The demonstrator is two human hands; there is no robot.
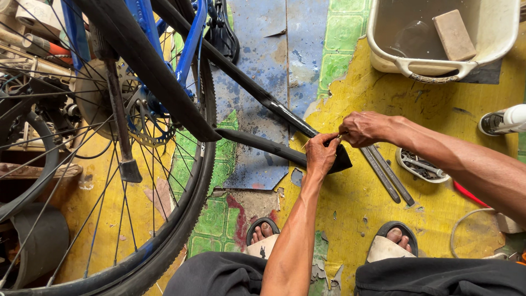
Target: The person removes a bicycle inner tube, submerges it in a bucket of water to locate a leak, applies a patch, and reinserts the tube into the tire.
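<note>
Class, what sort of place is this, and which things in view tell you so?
Probably a small bicycle repair shop: a wheel on a blue frame, an inner tube in both hands, and a tub of water.

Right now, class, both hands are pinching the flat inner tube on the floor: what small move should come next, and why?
Probably keep the left hand pressing the inner tube flat while the right hand works the pinched spot, since both meet there and the tube lies limp.

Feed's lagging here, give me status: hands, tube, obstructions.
Left hand and right hand both pinching the black inner tube. Metal levers beside it. Nothing blocking.
</note>
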